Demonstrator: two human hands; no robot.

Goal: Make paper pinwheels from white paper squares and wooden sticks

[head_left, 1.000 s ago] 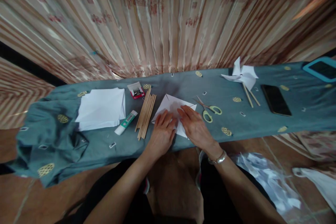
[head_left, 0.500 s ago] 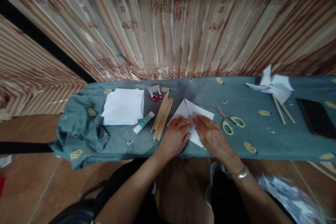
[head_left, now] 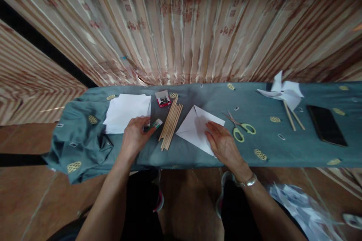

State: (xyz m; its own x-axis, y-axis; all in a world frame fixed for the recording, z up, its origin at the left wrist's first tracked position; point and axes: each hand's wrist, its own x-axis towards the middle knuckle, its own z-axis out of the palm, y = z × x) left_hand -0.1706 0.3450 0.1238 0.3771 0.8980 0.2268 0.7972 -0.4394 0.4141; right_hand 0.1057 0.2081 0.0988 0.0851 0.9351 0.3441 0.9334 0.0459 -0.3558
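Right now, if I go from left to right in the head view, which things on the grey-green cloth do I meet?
Stack of white paper → glue stick → wooden sticks → folded white sheet → scissors → paper pinwheel → black phone.

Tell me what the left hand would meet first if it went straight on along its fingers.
The glue stick, right by the left hand; whether they touch is unclear. The wooden sticks look next beyond it.
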